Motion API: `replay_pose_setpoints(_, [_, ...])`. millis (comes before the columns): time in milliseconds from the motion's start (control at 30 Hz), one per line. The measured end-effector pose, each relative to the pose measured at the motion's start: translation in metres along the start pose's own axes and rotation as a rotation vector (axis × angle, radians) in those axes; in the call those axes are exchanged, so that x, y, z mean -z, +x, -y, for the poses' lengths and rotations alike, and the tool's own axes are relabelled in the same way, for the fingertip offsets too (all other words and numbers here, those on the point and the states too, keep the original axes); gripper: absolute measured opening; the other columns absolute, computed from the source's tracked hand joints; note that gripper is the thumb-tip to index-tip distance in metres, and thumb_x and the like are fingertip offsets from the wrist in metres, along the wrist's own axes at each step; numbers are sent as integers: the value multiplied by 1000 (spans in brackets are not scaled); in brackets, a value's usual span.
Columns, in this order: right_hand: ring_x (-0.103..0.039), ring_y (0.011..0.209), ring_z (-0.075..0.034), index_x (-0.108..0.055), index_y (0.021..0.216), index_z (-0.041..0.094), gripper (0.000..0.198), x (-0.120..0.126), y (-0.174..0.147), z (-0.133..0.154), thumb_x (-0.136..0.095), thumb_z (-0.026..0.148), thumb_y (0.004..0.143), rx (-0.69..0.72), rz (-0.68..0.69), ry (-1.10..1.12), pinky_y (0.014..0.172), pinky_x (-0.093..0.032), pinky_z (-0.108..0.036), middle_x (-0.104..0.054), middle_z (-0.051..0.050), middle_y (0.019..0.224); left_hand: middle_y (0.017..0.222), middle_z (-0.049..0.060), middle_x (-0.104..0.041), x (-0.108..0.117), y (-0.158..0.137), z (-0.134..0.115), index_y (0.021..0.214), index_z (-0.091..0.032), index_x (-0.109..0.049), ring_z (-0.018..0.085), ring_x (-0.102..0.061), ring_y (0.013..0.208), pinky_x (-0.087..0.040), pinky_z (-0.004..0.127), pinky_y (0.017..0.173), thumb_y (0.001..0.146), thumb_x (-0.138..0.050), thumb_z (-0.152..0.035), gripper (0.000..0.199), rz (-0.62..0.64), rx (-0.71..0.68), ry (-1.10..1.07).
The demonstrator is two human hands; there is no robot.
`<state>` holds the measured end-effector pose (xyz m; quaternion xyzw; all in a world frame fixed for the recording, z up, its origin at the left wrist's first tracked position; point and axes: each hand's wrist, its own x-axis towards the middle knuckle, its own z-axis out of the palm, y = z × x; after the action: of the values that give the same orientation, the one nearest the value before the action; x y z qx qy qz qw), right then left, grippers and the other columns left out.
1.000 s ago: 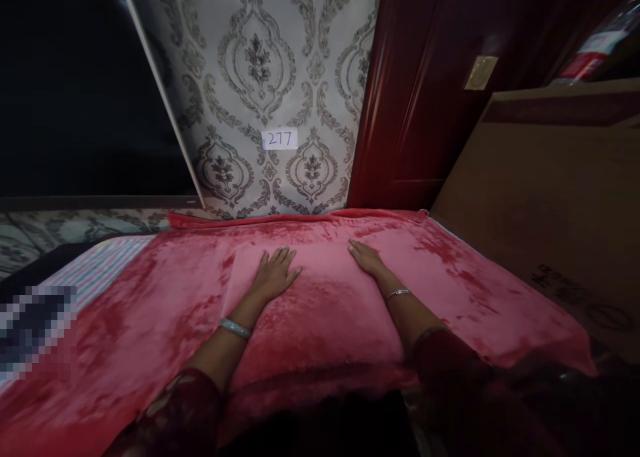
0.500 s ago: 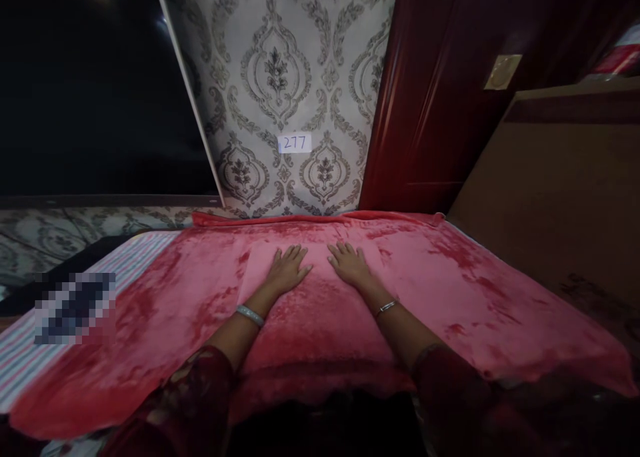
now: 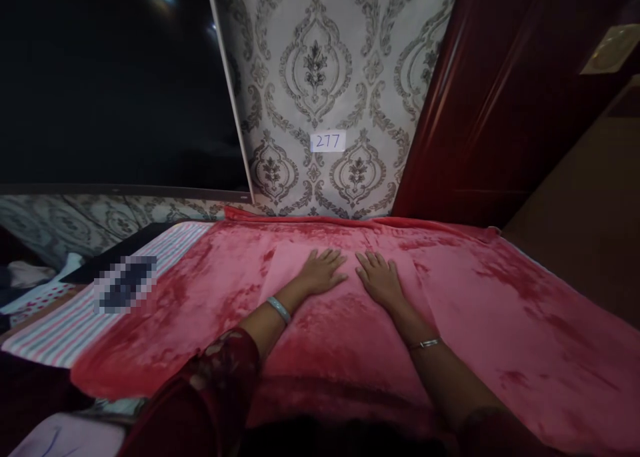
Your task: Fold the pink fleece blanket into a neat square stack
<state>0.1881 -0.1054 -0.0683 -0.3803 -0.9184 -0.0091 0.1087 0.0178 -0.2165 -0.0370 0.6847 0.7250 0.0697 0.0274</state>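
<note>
Head view: both hands lie flat, palms down, on a red blanket [image 3: 500, 323] spread over a bed. Left hand [image 3: 323, 273] sits just left of frame center, fingers spread and pointing up-right toward the wall. Right hand [image 3: 380, 280] sits just beside it on the right, fingers pointing up and slightly left. The two are near each other, fingertips not quite touching. Neither grips anything; both are open and pressing on the cloth.

Under the hands runs a paler folded strip of the blanket [image 3: 345, 310], from lower center up toward the back edge. Its long axis goes near-to-far in the frame, and both hands rest on its far end. The blanket as a whole lies wide, its long axis left to right, filling the lower half of the frame. Both hands are about equally near the strip's far edge.

A silver bangle [image 3: 278, 308] is on the left wrist, a thin bracelet [image 3: 424, 343] on the right.

Left of the blanket a striped sheet [image 3: 65, 330] shows. Behind, patterned wallpaper [image 3: 320, 63] carries a small tag reading 277 [image 3: 327, 141]. A dark red door [image 3: 500, 110] stands at upper right.
</note>
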Motion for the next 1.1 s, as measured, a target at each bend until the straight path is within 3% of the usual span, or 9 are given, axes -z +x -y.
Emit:
replay_pose_setpoints(167, [-32,150,-30,-41,156,27,53,-3,2,-1,-30,40,106,-8,-4,20,118,-23,-61,-35,-10,164,162,11,-40,16,-6,67,153,-27,-44,31,-30,152,-13,61,123,100,-33,-60,63,-3,258,3])
replay_pose_setpoints(300, [-31,151,-30,-40,157,28,53,0,2,0,-29,40,106,-13,5,32,119,-22,-60,-35,-9,165,159,15,-44,13,-16,110,151,-22,-47,32,-36,149,-26,65,117,102,-22,-55,65,-10,402,-43])
replay_pose_setpoints(467, [-28,151,-30,-39,157,28,54,4,2,0,-27,41,106,-21,26,50,119,-21,-62,-34,-8,165,164,11,-36,0,-20,123,155,-21,-40,25,-28,153,-22,55,122,103,-13,-48,65,-15,433,-98])
replay_pose_setpoints(633, [-29,151,-30,-40,157,28,53,6,-1,0,-28,42,106,-22,27,58,119,-22,-61,-34,-8,165,165,11,-33,15,-22,119,158,-22,-36,24,-28,153,-25,49,122,102,-21,-50,65,20,440,-108])
replay_pose_setpoints(800, [-29,151,-30,-37,158,27,54,15,1,-2,-28,41,107,-22,50,91,120,-22,-61,-34,-8,165,166,17,-27,42,-45,88,159,-20,-32,35,-25,154,-24,66,118,99,-32,-51,67,-2,471,-47])
replay_pose_setpoints(867, [-27,153,-29,-34,159,26,55,23,1,-3,-27,39,107,-35,88,135,120,-22,-60,-31,-9,166,166,15,-29,47,-68,59,157,-19,-36,31,-23,155,-19,61,122,100,-35,-48,64,-33,379,-25])
replay_pose_setpoints(933, [-24,154,-30,-33,160,26,54,31,-3,-2,-26,37,107,-23,96,191,120,-23,-60,-28,-8,167,160,16,-41,46,-99,24,152,-15,-45,29,-33,151,-24,54,123,100,-37,-44,60,-107,167,-16])
replay_pose_setpoints(1000, [-21,155,-30,-37,159,28,53,37,-16,3,-26,37,107,90,77,251,120,-24,-60,-27,-7,168,155,11,-50,38,-132,-11,149,-22,-50,26,-42,146,-33,48,121,100,-39,-42,54,-160,-41,-69])
replay_pose_setpoints(1100, [-20,155,-27,-45,154,32,50,41,-49,20,-30,41,107,432,114,314,121,-23,-54,-27,-4,168,150,8,-56,14,-170,-50,149,-29,-50,26,-47,141,-38,49,119,100,-44,-39,50,-191,-239,-66])
